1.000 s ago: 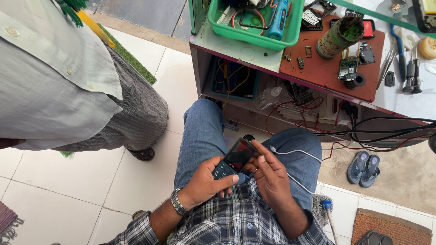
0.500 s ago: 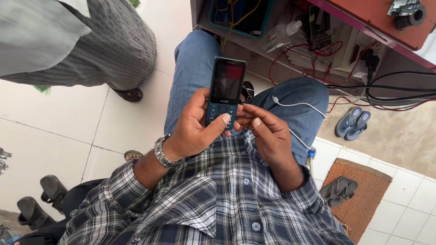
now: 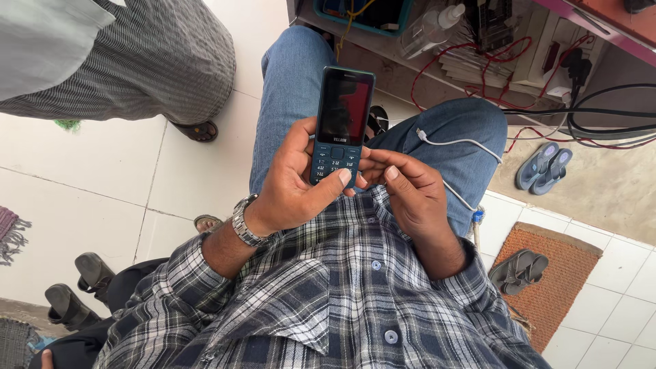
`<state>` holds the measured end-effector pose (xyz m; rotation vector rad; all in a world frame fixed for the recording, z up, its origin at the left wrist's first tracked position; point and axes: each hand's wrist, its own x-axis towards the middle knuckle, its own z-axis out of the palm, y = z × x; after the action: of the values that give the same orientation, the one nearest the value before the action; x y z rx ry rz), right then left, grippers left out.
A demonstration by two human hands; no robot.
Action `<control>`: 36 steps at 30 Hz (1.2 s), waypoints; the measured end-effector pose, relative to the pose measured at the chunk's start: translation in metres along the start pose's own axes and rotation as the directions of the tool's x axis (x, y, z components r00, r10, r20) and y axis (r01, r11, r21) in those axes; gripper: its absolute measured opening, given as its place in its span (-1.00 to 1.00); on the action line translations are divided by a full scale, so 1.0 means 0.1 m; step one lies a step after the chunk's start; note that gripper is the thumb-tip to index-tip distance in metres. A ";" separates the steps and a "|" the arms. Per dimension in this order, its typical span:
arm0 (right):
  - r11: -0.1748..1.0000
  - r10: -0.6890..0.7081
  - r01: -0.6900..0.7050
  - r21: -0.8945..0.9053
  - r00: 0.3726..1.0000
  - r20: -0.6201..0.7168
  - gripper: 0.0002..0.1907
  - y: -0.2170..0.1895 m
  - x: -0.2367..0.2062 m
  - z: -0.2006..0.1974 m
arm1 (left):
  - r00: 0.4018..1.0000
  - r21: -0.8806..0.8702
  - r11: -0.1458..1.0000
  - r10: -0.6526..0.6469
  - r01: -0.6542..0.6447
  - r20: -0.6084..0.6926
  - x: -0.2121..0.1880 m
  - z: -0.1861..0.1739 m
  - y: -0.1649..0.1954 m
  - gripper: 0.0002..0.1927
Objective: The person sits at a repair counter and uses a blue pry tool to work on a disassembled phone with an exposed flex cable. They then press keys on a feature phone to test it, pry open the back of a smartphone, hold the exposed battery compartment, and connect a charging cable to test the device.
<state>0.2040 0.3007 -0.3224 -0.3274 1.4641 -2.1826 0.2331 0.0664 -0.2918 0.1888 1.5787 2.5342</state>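
The person sits with a small keypad phone (image 3: 340, 128) held upright over the lap, roughly at the centre of the head view. The left hand (image 3: 297, 181) wraps the lower half of the handset from the 9 o'clock side, fingers curled closed behind its back, and the thumb (image 3: 339, 180) lies across the bottom row of keys. The right hand (image 3: 410, 195) comes in from 3 o'clock; its fingers are loosely bent, the fingertips (image 3: 391, 172) touching or just beside the phone's lower right edge, though whether they actually pinch anything cannot be told from here.

The screen is dark with a reddish reflection, so the handset looks assembled and whole (no cover or battery lies loose in sight), and the work seems to be at a checking or key-pressing stage. Whether it has powered on is not shown, and that appears to be what remains to be settled.

A white cable (image 3: 454, 142) drapes over the right knee at 2 o'clock, not plugged into the phone. At 12 to 1 o'clock stands a cluttered shelf (image 3: 424, 68) with red wires (image 3: 465, 55). Another person in striped trousers (image 3: 157, 61) stands at 10 o'clock. Sandals (image 3: 543, 166) lie at 3 o'clock, and a brown mat (image 3: 557, 287) at 4 o'clock.
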 end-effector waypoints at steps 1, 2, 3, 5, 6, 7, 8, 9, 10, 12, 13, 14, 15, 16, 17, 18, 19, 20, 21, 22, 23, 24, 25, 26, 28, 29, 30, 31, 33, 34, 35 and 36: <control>1.000 0.002 -0.002 -0.004 1.000 -0.002 -0.66 0.00 0.00 0.00 | 1.000 -0.003 1.000 -0.001 0.001 0.006 0.00 0.00 -0.01 -0.37; 1.000 0.010 -0.010 0.000 1.000 -0.007 -0.66 0.00 0.00 0.00 | 1.000 0.000 1.000 -0.005 0.005 0.011 -0.01 -0.01 -0.02 -0.36; 1.000 0.017 -0.017 0.003 1.000 -0.011 -0.66 0.00 0.00 0.00 | 1.000 0.003 1.000 -0.007 0.007 0.018 -0.01 -0.01 -0.03 -0.36; 1.000 0.025 -0.025 0.005 1.000 -0.012 -0.66 0.00 -0.01 0.01 | 1.000 0.017 1.000 -0.018 0.018 0.023 -0.03 -0.02 -0.04 -0.34; 1.000 0.023 -0.023 0.002 1.000 -0.007 -0.66 0.00 -0.01 0.01 | 0.999 0.029 0.999 -0.024 0.024 0.023 -0.03 -0.02 -0.04 -0.34; 1.000 0.019 -0.019 0.001 1.000 -0.002 -0.66 0.00 0.00 0.00 | 0.999 0.042 0.999 -0.030 0.029 0.024 -0.03 -0.03 -0.03 -0.33; 0.998 0.040 -0.039 0.058 0.999 -0.014 -0.61 0.00 0.00 0.00 | 0.997 0.188 0.980 0.053 -0.062 0.051 -0.03 -0.03 -0.02 -0.38; 0.992 0.061 -0.058 0.113 0.998 -0.027 -0.56 -0.01 0.00 -0.02 | 0.987 0.324 0.933 0.131 -0.154 0.091 -0.03 -0.04 0.00 -0.43; 0.983 0.079 -0.072 0.169 0.996 -0.038 -0.50 -0.03 0.01 -0.04 | 0.968 0.449 0.858 0.203 -0.248 0.146 -0.02 -0.04 0.01 -0.47; 0.860 0.166 -0.219 0.460 0.974 0.153 -0.28 -0.09 0.03 -0.12 | 0.941 0.643 0.687 0.219 -0.337 0.259 0.02 -0.05 0.06 -0.50; 0.758 0.183 -0.302 0.578 0.949 0.256 -0.16 -0.12 0.02 -0.16 | 0.925 0.719 0.583 0.215 -0.379 0.313 0.04 -0.03 0.08 -0.50; 0.713 0.225 -0.360 0.602 0.930 0.289 -0.17 -0.15 0.00 -0.19 | 0.898 0.747 0.498 0.240 -0.440 0.368 0.06 -0.02 0.11 -0.54; 0.666 0.260 -0.413 0.621 0.909 0.326 -0.16 -0.18 -0.01 -0.21 | 0.866 0.766 0.405 0.261 -0.499 0.426 0.07 -0.01 0.14 -0.57; 0.620 0.292 -0.465 0.632 0.885 0.364 -0.16 -0.21 -0.02 -0.24 | 0.829 0.774 0.304 0.281 -0.555 0.484 0.09 0.00 0.17 -0.60; 0.687 0.309 -0.447 0.574 0.893 0.326 -0.23 -0.24 -0.04 -0.25 | 0.829 0.753 0.352 0.304 -0.556 0.470 0.10 0.00 0.20 -0.59; 0.745 0.326 -0.432 0.509 0.901 0.287 -0.30 -0.27 -0.07 -0.25 | 0.831 0.730 0.400 0.324 -0.554 0.452 0.10 0.00 0.23 -0.59; 0.795 0.343 -0.420 0.439 0.906 0.247 -0.36 -0.30 -0.11 -0.23 | 0.835 0.705 0.450 0.343 -0.548 0.430 0.10 0.01 0.25 -0.59; 0.840 0.319 -0.391 0.377 0.917 0.240 -0.35 -0.33 -0.13 -0.21 | 0.865 0.696 0.517 0.359 -0.498 0.352 0.10 0.01 0.27 -0.59; 0.879 0.293 -0.359 0.314 0.926 0.238 -0.33 -0.35 -0.15 -0.18 | 0.889 0.681 0.580 0.368 -0.447 0.271 0.11 0.01 0.28 -0.59; 0.913 0.266 -0.324 0.248 0.934 0.239 -0.30 -0.38 -0.15 -0.15 | 0.909 0.656 0.640 0.372 -0.399 0.189 0.11 0.00 0.29 -0.58; 0.937 0.220 -0.281 0.207 0.936 0.273 -0.30 -0.42 -0.15 -0.13 | 0.888 0.673 0.601 0.414 -0.432 0.200 0.12 0.00 0.30 -0.59; 0.955 0.177 -0.239 0.173 0.934 0.311 -0.29 -0.45 -0.14 -0.10 | 0.869 0.692 0.559 0.449 -0.457 0.210 0.12 -0.01 0.31 -0.60; 0.969 0.135 -0.198 0.149 0.927 0.349 -0.29 -0.47 -0.14 -0.04 | 0.851 0.712 0.517 0.476 -0.474 0.221 0.12 -0.02 0.33 -0.61; 0.957 0.197 -0.251 0.142 0.929 0.313 -0.29 -0.51 -0.14 0.00 | 0.833 0.706 0.490 0.485 -0.511 0.265 0.11 -0.02 0.35 -0.63; 0.921 0.322 -0.360 0.150 0.919 0.228 -0.29 -0.59 -0.16 0.07 | 0.799 0.684 0.447 0.484 -0.576 0.357 0.12 -0.03 0.39 -0.65; 0.932 0.330 -0.355 0.075 0.917 0.225 -0.32 -0.63 -0.19 0.12 | 0.795 0.699 0.414 0.466 -0.584 0.388 0.10 -0.03 0.44 -0.67; 0.940 0.335 -0.342 -0.009 0.916 0.220 -0.35 -0.69 -0.20 0.14 | 0.783 0.705 0.378 0.456 -0.600 0.422 0.09 -0.02 0.48 -0.69; 0.946 0.321 -0.303 -0.113 0.921 0.222 -0.37 -0.74 -0.17 0.12 | 0.752 0.705 0.316 0.464 -0.635 0.469 0.14 -0.03 0.50 -0.70; 0.935 0.298 -0.236 -0.265 0.927 0.227 -0.42 -0.82 -0.11 0.11 | 0.702 0.711 0.196 0.468 -0.675 0.537 0.19 -0.02 0.55 -0.75; 0.916 0.303 -0.219 -0.335 0.926 0.223 -0.44 -0.85 -0.10 0.12 | 0.687 0.716 0.150 0.465 -0.682 0.558 0.21 0.00 0.58 -0.77; 0.925 0.290 -0.214 -0.313 0.932 0.219 -0.45 -0.87 -0.09 0.13 | 0.669 0.709 0.107 0.451 -0.697 0.591 0.22 -0.01 0.60 -0.78; 0.933 0.288 -0.223 -0.281 0.933 0.214 -0.45 -0.89 -0.11 0.16 | 0.663 0.706 0.077 0.427 -0.704 0.615 0.23 -0.01 0.63 -0.79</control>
<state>0.1972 0.3201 -0.2341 -0.4535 1.5443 -1.6826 0.2069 0.0420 -0.2349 1.4951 3.0611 1.2760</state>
